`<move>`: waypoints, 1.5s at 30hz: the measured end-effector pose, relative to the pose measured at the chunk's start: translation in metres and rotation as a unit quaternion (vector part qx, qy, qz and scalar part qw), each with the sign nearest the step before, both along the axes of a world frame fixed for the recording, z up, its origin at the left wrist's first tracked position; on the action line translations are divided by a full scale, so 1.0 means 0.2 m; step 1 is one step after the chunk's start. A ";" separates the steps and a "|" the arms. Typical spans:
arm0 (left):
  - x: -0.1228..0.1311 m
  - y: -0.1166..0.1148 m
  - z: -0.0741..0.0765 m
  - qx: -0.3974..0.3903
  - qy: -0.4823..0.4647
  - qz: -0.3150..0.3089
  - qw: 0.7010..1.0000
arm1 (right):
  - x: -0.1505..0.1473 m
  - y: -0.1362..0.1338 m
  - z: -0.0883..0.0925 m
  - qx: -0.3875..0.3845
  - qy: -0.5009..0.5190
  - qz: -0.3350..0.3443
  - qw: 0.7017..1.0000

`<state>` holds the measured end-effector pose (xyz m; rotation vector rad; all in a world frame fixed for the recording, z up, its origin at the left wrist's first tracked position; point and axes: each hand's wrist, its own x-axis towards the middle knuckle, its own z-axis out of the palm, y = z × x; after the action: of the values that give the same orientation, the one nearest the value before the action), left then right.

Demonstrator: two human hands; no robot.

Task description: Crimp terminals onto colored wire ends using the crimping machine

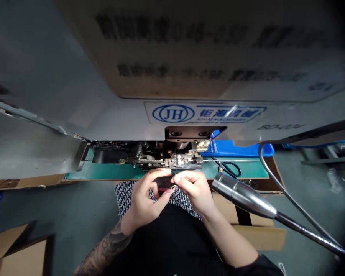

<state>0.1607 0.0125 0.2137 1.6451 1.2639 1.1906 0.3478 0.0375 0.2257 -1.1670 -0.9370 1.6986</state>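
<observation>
My right hand (194, 189) is closed in a pinch, with thin coloured wires (174, 186) at its fingertips. Facing it, my left hand (148, 195) has its thumb and index finger apart in a curve, and the thumb tip comes close to the wires. Whether that thumb touches them I cannot tell. Just beyond both hands is the metal working head (176, 159) of a machine, full of small clamps and blocks. A fine dark strand rises from the right fingertips toward it.
The grey machine housing (126, 119) overhangs the green bench top (103, 170). Black-handled scissors (231, 168) and a blue tray (235, 148) sit to the right. A metal gooseneck lamp (244, 197) reaches in beside my right forearm. Cardboard boxes (24, 257) stand on the floor.
</observation>
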 end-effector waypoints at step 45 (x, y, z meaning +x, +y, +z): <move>0.07 0.09 -0.09 0.095 0.026 0.034 0.995 | -0.08 0.08 0.01 -0.061 0.104 -0.041 0.992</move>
<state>0.1751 0.0296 0.1953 1.7915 1.2813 1.3525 0.3323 0.0539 0.2272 -1.0681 -0.6569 1.7916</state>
